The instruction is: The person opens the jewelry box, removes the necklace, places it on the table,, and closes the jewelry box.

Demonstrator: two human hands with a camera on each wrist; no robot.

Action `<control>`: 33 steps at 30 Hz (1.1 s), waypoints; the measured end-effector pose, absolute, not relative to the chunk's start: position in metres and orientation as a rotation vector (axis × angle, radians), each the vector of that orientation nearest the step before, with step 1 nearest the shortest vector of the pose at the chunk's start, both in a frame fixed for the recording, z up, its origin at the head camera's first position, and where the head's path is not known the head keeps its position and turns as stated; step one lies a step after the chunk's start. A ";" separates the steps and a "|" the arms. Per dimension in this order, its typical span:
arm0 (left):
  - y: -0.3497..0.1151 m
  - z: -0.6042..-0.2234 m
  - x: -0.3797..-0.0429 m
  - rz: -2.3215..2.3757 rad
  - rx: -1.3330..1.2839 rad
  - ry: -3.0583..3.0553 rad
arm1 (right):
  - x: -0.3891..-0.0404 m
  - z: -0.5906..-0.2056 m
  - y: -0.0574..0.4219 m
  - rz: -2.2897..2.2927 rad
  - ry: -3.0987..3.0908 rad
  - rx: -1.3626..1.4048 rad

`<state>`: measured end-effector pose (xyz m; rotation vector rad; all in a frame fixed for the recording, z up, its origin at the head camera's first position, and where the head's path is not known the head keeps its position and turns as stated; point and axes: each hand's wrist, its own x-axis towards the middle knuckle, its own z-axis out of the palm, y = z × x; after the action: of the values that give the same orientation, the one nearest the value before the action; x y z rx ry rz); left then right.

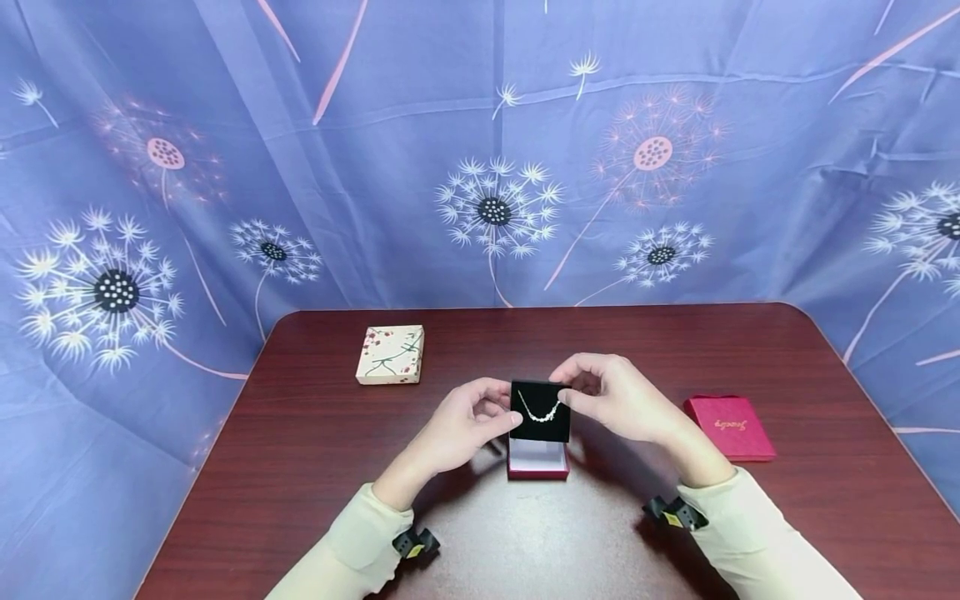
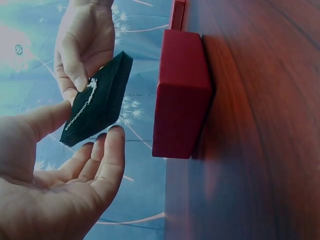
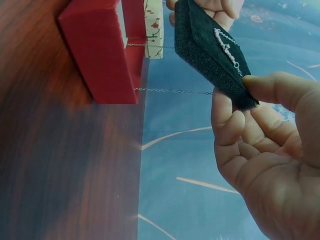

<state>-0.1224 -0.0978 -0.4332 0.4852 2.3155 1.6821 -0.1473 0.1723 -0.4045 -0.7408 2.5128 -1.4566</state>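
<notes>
A black foam jewelry pad (image 1: 534,429) is held tilted over an uncovered red box base (image 1: 537,474) with a pale interior. Across the pad's face lies a silver necklace (image 1: 542,418). My left hand (image 1: 467,423) holds the pad's left edge, thumb on the face and fingers behind. At the opposite edge, my right hand (image 1: 624,398) pinches the pad between thumb and fingers. In the right wrist view, two thin strands of chain (image 3: 172,91) stretch from the pad's underside to the box base. The pad is raised clear of the box.
A red lid (image 1: 731,428) with gold lettering lies on the table to the right. Farther back on the left is a cream floral box (image 1: 391,355). The dark wooden table (image 1: 315,467) ends at a blue dandelion-print cloth (image 1: 390,208).
</notes>
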 end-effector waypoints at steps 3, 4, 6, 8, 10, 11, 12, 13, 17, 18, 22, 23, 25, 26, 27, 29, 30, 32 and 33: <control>-0.096 -0.434 -0.122 1.685 0.484 2.310 | -0.148 -0.404 0.172 -1.468 2.501 -0.739; -0.096 -0.434 -0.122 1.687 0.483 2.309 | -0.148 -0.403 0.172 -1.468 2.499 -0.738; -0.095 -0.435 -0.122 1.696 0.485 2.304 | -0.148 -0.402 0.172 -1.467 2.499 -0.737; -0.094 -0.436 -0.122 1.710 0.489 2.294 | -0.148 -0.402 0.171 -1.463 2.502 -0.740; -0.094 -0.436 -0.122 1.726 0.477 2.281 | -0.149 -0.402 0.171 -1.457 2.506 -0.738; -0.093 -0.437 -0.122 1.735 0.469 2.272 | -0.149 -0.402 0.171 -1.455 2.509 -0.739; -0.093 -0.437 -0.122 1.745 0.462 2.262 | -0.150 -0.402 0.171 -1.456 2.507 -0.740; -0.092 -0.437 -0.122 1.754 0.450 2.250 | -0.150 -0.402 0.171 -1.456 2.507 -0.740; -0.091 -0.438 -0.123 1.781 0.417 2.218 | -0.151 -0.402 0.171 -1.455 2.508 -0.741; -0.090 -0.438 -0.123 1.788 0.414 2.211 | -0.151 -0.402 0.171 -1.457 2.505 -0.742; -0.089 -0.438 -0.122 1.805 0.397 2.201 | -0.151 -0.402 0.171 -1.470 2.497 -0.745; -0.089 -0.438 -0.122 1.810 0.394 2.198 | -0.150 -0.402 0.171 -1.473 2.495 -0.746; -0.088 -0.438 -0.122 1.816 0.388 2.192 | -0.150 -0.402 0.171 -1.476 2.495 -0.743; -0.088 -0.438 -0.121 1.818 0.385 2.190 | -0.150 -0.402 0.171 -1.477 2.495 -0.740; -0.088 -0.438 -0.121 1.821 0.384 2.186 | -0.149 -0.402 0.171 -1.478 2.495 -0.738; -0.087 -0.439 -0.121 1.825 0.381 2.182 | -0.149 -0.402 0.171 -1.481 2.496 -0.737; -0.087 -0.439 -0.121 1.827 0.377 2.180 | -0.149 -0.402 0.171 -1.481 2.497 -0.737; -0.087 -0.439 -0.121 1.832 0.371 2.176 | -0.149 -0.403 0.171 -1.483 2.500 -0.741; -0.087 -0.439 -0.121 1.833 0.367 2.174 | -0.149 -0.403 0.171 -1.482 2.503 -0.742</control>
<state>-0.1207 -0.0874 -0.4386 0.3671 2.1739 1.8331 -0.1485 0.1707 -0.4028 -0.7423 2.5028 -1.4815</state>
